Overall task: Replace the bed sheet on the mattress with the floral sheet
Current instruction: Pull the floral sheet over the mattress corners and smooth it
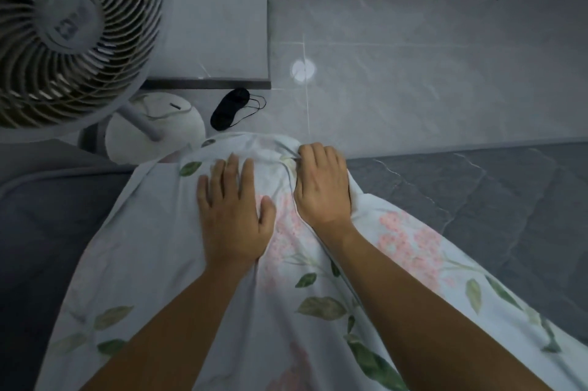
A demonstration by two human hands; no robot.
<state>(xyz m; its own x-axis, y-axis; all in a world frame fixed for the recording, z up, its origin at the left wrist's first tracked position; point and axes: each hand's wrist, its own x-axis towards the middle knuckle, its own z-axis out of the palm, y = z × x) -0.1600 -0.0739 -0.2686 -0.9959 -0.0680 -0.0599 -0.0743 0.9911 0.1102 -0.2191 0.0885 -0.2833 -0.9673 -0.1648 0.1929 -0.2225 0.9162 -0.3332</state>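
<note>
1. While stretched over the mattress corner, floral sheet (pixel 197 279) running from the near edge of the view up to the bed's far tip, pink blossoms and green leaves showing.
2. Left hand (pixel 234 215) flat on the sheet, fingers straight and slightly spread, palm pressing the cloth down, holding nothing.
3. Right hand (pixel 323 188) just beside it, fingers curled, bunching a fold of the floral sheet at the corner.
4. Puckered cloth gathered right at those curled fingertips.
5. Dark grey mattress (pixel 477 199) bare on the right of the sheet and on the left too.
6. Standing fan (pixel 66 31) large at upper left, its round white base (pixel 178 123) on the floor just beyond the sheeted corner.
7. Black eye mask (pixel 230 109) with thin straps lying on the floor near that base.
8. Grey tiled floor (pixel 413 88) past the bed, with a bright round reflection on it.
</note>
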